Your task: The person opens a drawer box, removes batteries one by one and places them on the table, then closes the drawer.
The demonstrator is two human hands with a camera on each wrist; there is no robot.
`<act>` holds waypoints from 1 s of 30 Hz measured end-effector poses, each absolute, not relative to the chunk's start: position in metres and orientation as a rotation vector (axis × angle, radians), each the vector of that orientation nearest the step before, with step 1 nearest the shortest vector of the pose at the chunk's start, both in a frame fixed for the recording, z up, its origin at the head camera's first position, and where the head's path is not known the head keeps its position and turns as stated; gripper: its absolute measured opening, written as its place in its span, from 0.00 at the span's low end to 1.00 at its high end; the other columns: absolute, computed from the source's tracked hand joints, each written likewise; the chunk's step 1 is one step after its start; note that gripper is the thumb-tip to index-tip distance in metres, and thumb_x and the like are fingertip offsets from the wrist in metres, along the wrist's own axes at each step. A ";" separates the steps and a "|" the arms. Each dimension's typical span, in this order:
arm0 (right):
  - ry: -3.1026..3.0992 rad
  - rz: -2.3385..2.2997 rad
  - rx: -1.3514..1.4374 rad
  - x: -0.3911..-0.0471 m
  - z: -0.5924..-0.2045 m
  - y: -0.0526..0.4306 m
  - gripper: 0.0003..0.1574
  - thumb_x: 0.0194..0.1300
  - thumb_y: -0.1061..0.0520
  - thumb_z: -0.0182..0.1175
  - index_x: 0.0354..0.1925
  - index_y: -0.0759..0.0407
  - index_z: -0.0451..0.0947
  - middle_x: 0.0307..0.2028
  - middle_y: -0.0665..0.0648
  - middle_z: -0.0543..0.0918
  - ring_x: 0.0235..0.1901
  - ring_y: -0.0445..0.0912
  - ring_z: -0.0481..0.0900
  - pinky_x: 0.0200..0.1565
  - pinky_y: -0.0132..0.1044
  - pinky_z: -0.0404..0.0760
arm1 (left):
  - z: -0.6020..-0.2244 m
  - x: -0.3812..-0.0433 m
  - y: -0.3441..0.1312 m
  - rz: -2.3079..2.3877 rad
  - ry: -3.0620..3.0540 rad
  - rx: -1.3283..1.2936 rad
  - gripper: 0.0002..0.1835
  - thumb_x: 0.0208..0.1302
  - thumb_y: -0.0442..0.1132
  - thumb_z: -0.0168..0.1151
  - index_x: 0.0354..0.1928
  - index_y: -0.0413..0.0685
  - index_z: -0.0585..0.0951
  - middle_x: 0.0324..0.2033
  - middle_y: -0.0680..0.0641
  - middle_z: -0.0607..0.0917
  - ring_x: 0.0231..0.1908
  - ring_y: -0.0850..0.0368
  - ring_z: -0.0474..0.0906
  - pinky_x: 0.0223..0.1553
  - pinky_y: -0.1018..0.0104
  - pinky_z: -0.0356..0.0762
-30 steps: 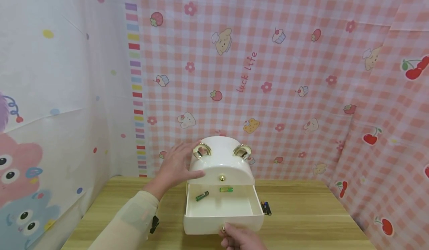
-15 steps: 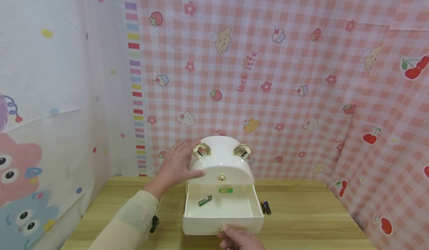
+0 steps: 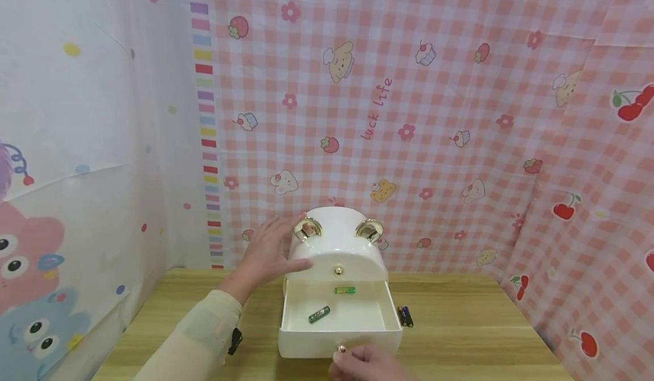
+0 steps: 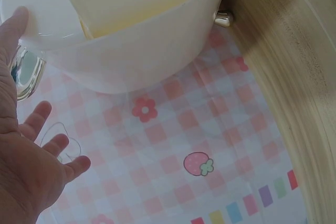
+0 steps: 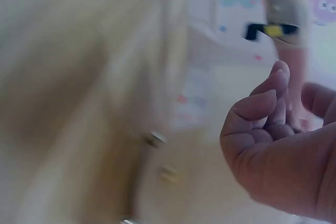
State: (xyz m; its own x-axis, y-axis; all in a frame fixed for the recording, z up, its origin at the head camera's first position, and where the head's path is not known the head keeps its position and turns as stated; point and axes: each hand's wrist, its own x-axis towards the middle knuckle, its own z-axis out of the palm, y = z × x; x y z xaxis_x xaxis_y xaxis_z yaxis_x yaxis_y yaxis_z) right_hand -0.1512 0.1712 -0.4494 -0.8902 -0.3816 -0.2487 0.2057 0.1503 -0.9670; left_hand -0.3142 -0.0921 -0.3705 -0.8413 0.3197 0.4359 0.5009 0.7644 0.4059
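Observation:
A white, round-topped drawer box [image 3: 339, 239] with gold ear-like rings stands on the table. Its lower drawer [image 3: 306, 344] is pulled out, with a dark green battery [image 3: 319, 314] near the front and a lighter green battery [image 3: 344, 290] farther back. My left hand [image 3: 268, 251] lies against the box's left side, fingers spread and thumb reaching round its front. In the left wrist view the thumb [image 4: 18, 22] touches the white front. My right hand [image 3: 370, 364] is just beside the drawer's gold knob [image 3: 341, 348]; the right wrist view shows loosely curled fingers holding nothing.
Several dark batteries [image 3: 406, 316] lie on the wooden table [image 3: 460, 335], right of the drawer. A pink checked cloth [image 3: 434, 159] hangs behind the box, and a white printed cloth [image 3: 102, 210] hangs at the left.
The right hand has let go of the knob and shifted slightly right. The dark green battery has rolled toward the drawer's front. The left hand has kept its place.

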 end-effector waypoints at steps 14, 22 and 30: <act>2.844 -0.765 -1.106 -0.233 -0.377 0.176 0.06 0.64 0.62 0.74 0.41 0.57 0.90 0.34 0.49 0.91 0.33 0.30 0.82 0.39 0.25 0.83 | -0.371 -0.315 -0.095 -0.757 -2.603 -0.652 0.57 0.52 0.66 0.81 0.83 0.67 0.64 0.79 0.46 0.72 0.82 0.30 0.55 0.79 0.24 0.53; 2.703 -0.228 -1.347 -0.261 -0.398 0.157 0.11 0.61 0.67 0.74 0.38 0.52 0.92 0.33 0.45 0.92 0.33 0.31 0.85 0.39 0.16 0.78 | -0.371 -0.315 -0.094 -0.760 -2.601 -0.675 0.58 0.52 0.65 0.82 0.83 0.67 0.64 0.79 0.45 0.72 0.82 0.30 0.56 0.81 0.27 0.52; 2.718 -0.218 -1.334 -0.266 -0.403 0.151 0.09 0.59 0.65 0.76 0.37 0.53 0.91 0.31 0.45 0.91 0.31 0.28 0.81 0.39 0.18 0.79 | -0.371 -0.315 -0.094 -0.737 -2.586 -0.676 0.58 0.52 0.64 0.82 0.83 0.65 0.64 0.77 0.44 0.74 0.81 0.30 0.59 0.81 0.28 0.53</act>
State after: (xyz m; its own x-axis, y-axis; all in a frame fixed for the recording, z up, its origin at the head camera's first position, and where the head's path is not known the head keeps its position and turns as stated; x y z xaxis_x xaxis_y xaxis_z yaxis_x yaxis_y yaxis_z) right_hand -0.2657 0.1509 -0.4025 -0.6089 -0.7926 -0.0319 -0.7774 0.6043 -0.1747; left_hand -0.3154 -0.0944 -0.3708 -0.8179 0.3438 0.4614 0.5354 0.7485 0.3912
